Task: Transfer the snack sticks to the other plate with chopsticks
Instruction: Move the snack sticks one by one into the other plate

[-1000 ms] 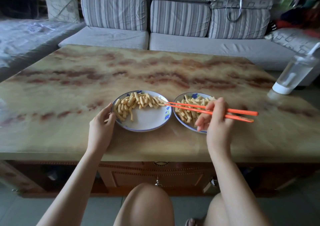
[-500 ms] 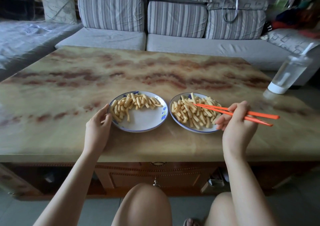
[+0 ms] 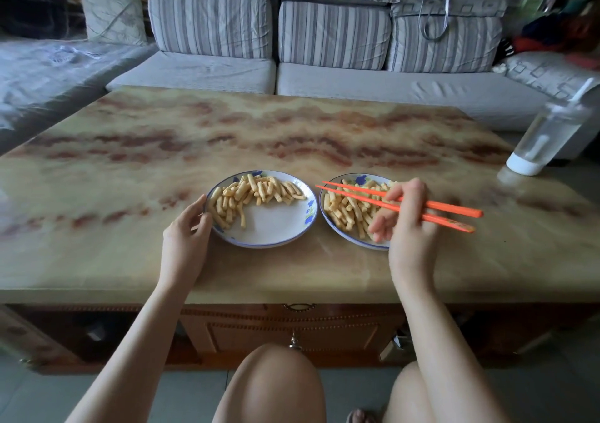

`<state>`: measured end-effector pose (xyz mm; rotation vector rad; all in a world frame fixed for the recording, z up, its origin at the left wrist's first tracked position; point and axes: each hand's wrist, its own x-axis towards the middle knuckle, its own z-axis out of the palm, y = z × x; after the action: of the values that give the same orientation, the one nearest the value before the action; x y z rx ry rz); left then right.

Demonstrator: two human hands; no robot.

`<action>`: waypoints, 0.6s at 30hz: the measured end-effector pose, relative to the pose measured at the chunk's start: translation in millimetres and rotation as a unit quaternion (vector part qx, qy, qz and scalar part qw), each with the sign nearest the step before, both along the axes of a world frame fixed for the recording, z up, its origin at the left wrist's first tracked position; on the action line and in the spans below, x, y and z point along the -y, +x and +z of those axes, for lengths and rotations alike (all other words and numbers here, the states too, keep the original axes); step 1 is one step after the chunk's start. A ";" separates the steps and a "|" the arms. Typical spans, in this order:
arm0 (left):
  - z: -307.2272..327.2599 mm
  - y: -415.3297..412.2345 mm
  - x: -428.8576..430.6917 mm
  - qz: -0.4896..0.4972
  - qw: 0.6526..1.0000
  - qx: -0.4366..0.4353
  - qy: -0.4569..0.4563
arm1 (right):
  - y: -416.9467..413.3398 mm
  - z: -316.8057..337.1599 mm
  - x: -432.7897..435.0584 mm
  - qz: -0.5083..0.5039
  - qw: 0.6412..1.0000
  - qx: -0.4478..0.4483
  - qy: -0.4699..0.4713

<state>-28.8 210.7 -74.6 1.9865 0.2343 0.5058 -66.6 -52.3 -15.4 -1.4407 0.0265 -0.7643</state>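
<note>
Snack sticks (image 3: 256, 192) lie in a curved heap along the far and left part of the left plate (image 3: 276, 228), whose near half is bare. A fuller heap (image 3: 344, 208) covers the right plate (image 3: 360, 178). The two blue-rimmed plates stand just beside each other near your edge of the marble-patterned table (image 3: 292, 137).

Your right hand (image 3: 406, 215) has its fingers curled round a pair of orange chopsticks (image 3: 454, 209), gripping them about midway. It holds them over the right plate, pointing left. Their tips are slightly apart above that plate's far left rim.

Your left hand (image 3: 186, 231) is relaxed, and its lightly bent fingers and thumb touch the left plate's left rim.

A clear bottle with a white base (image 3: 548, 137) stands at the table's far right corner, and a striped sofa (image 3: 324, 33) sits beyond.
</note>
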 end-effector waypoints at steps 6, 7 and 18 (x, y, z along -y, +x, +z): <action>-0.3 1.1 -0.2 0.000 1.000 -0.003 -0.005 | 11.4 -8.4 -24.0 0.040 0.992 -0.019 -0.115; -0.2 1.1 -0.2 0.001 1.000 -0.003 -0.005 | 12.4 -9.0 -25.7 0.042 0.991 -0.021 -0.127; 0.1 0.4 -0.1 -0.004 1.000 0.004 0.004 | 11.1 -10.2 -27.8 0.027 0.995 -0.045 -0.087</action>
<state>-28.4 210.8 -74.5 1.9916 0.2196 0.5113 -55.5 -24.6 -25.6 -1.6343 -0.0101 -0.6702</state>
